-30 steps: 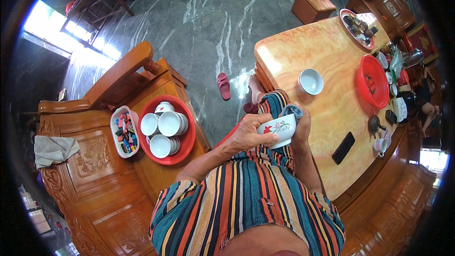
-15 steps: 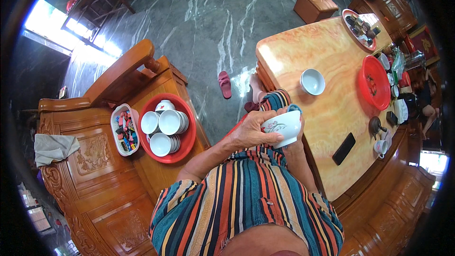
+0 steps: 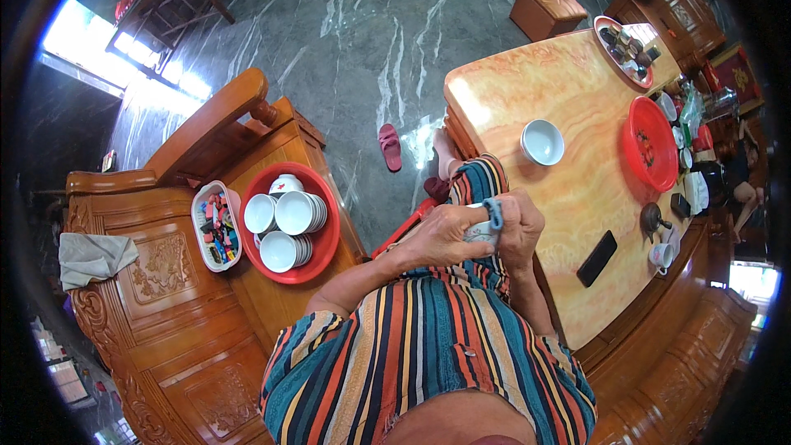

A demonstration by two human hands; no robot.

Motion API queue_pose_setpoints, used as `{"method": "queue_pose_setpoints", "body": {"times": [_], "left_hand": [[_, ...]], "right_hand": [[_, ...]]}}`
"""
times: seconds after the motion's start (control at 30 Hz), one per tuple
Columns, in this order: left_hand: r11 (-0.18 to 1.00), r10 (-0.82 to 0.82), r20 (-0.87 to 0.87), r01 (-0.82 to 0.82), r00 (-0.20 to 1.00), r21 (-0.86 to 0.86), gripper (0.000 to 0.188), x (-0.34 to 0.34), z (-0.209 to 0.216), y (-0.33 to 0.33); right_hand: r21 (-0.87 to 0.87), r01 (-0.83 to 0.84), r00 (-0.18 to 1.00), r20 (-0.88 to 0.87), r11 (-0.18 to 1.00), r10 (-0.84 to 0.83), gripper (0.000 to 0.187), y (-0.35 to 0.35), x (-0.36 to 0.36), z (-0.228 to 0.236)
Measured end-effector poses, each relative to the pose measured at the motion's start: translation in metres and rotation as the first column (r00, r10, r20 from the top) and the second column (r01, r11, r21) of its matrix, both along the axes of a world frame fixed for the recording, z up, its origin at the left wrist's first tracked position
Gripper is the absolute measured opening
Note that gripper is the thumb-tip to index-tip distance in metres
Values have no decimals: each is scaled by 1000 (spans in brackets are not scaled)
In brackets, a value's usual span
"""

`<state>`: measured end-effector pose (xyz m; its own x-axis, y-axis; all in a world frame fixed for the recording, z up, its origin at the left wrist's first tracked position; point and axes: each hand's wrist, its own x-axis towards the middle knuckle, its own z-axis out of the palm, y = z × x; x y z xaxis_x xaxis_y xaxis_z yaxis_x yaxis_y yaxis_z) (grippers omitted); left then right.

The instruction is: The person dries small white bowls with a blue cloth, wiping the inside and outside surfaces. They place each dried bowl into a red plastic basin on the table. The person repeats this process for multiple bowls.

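My left hand point(image 3: 445, 236) grips a white bowl point(image 3: 481, 236) with a printed pattern, held above my lap. The bowl is tilted and mostly covered by my fingers. My right hand point(image 3: 519, 229) is closed round a blue-grey cloth point(image 3: 494, 213), which is pressed against the bowl's rim. Another white bowl point(image 3: 544, 142) stands upright on the marble-patterned table to the right. To my left, a red basin point(image 3: 331, 235) carries several stacked white bowls point(image 3: 295, 213) lying on their sides.
A white basket point(image 3: 206, 239) of small colourful items is beside the basin on the wooden bench point(image 3: 165, 330). The table point(image 3: 494, 99) bears a red bowl-shaped basin point(image 3: 645, 136), a black phone point(image 3: 597, 259), a cup point(image 3: 661, 256) and an oval tray point(image 3: 606, 26). A pink slipper point(image 3: 390, 148) lies on the floor.
The bowl has turned and come lower between my hands, its flowered side now largely covered. My right hand has come up into view with the cloth at the rim.
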<state>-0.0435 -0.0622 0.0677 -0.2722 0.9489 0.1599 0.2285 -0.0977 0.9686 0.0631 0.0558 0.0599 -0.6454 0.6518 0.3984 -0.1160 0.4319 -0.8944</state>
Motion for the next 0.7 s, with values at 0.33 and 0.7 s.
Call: {"method": "queue_pose_setpoints", "body": {"times": [0.33, 0.7], "left_hand": [[997, 37, 269, -15, 962, -82, 26, -6, 4, -11], [994, 104, 524, -112, 845, -16, 31, 0, 22, -9]], "right_hand": [[-582, -99, 995, -38, 807, 95, 33, 14, -4, -1], [-808, -568, 820, -571, 155, 29, 41, 7, -9, -61]]}}
